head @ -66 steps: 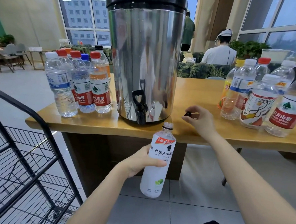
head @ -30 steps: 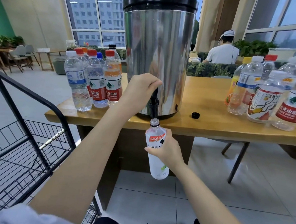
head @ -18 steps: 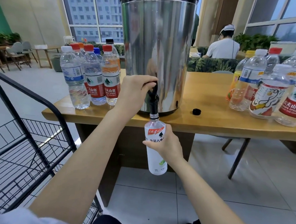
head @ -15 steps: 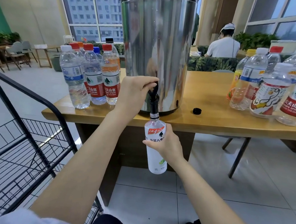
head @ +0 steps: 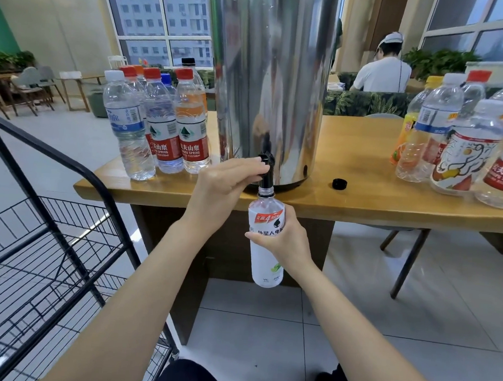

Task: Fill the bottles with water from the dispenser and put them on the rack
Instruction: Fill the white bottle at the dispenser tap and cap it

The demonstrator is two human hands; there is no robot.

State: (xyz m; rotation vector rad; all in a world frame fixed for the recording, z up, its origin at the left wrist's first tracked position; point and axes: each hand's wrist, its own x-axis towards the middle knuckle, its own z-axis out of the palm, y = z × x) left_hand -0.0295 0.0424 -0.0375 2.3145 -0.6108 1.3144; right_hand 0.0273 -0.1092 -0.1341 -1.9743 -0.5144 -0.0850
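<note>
Head view: the left hand [head: 224, 186] grips the black tap [head: 267, 173] of the steel dispenser [head: 265, 74]. Its fingers lie flatter and lower over the lever than half a second ago, which suggests the valve is being pressed open, though no stream shows. The right hand [head: 285, 238] is clamped round the uncapped white-labelled bottle [head: 267, 217], its mouth touching the spout just below the table [head: 363, 155] edge. Its black cap [head: 339, 184] lies at three o'clock from the tap. The wire rack [head: 52, 238] stands at eight o'clock, so filling is likely only beginning.
</note>
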